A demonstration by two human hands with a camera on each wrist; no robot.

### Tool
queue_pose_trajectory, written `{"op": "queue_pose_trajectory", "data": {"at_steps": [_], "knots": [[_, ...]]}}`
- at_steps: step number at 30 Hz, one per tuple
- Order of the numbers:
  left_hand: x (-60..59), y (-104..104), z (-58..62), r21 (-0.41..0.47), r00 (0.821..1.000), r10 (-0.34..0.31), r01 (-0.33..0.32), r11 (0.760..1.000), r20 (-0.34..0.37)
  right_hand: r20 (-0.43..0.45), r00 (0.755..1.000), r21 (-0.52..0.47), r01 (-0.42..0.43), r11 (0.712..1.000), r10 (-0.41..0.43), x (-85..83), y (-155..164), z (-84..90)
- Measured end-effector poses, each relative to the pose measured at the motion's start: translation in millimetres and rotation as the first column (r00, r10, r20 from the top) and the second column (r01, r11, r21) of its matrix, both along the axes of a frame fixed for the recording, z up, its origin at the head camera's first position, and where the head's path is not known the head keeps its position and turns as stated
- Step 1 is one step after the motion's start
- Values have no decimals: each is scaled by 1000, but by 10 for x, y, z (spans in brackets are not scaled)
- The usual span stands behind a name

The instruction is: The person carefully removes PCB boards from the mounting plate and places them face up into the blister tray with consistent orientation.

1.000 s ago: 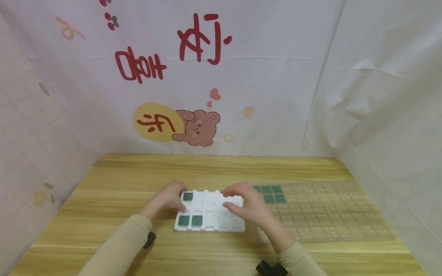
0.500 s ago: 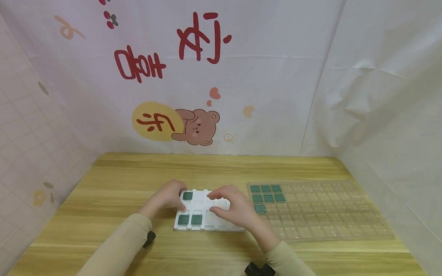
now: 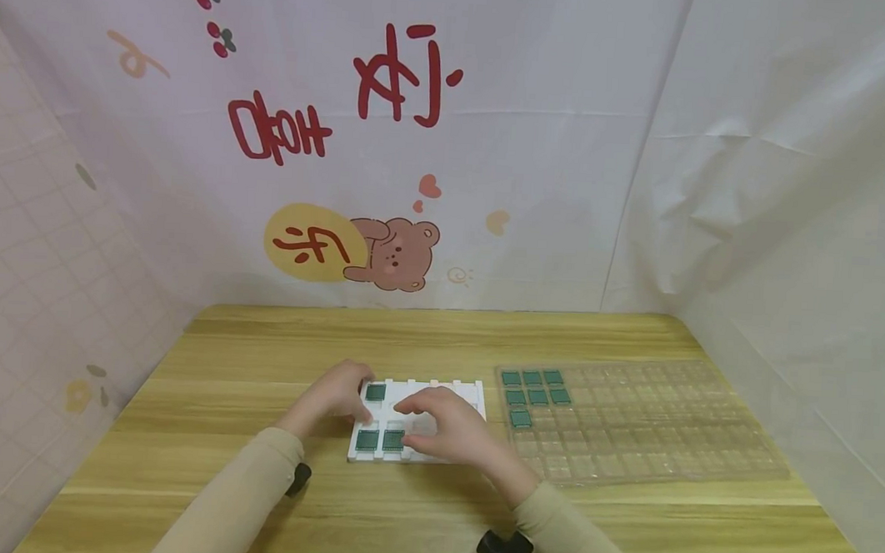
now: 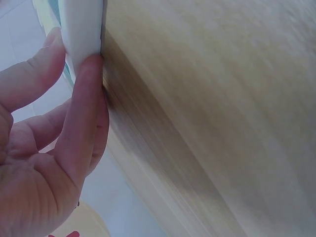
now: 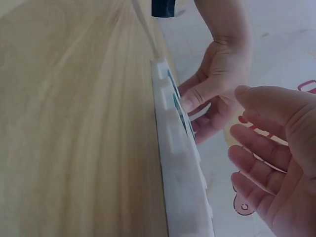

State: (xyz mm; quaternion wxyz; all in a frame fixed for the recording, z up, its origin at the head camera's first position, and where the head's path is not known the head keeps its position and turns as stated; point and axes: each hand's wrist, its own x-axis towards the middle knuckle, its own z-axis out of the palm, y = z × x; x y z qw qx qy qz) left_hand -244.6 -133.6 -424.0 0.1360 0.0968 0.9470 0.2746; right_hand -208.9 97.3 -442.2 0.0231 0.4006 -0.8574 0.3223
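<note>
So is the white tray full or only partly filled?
Partly filled: the white tray shows three green chips; the pockets in view beside them are bare.

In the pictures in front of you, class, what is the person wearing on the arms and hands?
Both hands are bare: the left hand and right hand show no gloves or rings. Long beige sleeves, the left sleeve and right sleeve, cover each arm to the wrist. A small black device is worn at each wrist, the left black device and the right black device.

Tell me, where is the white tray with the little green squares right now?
In the head view the white tray lies on the wooden table, between the left hand and the clear tray, partly under the right hand.
</note>
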Motion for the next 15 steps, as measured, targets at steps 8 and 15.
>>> {"op": "queue_pose_trajectory", "data": {"at_steps": [8,15], "knots": [[4,-2,17,11,1000,1,-1,1000,11,-27,998,117,53,992,-50,40,-111,-23],[5,0,10,36,1000,4,-4,999,17,-105,990,237,121,964,-99,77,-212,-23]]}}
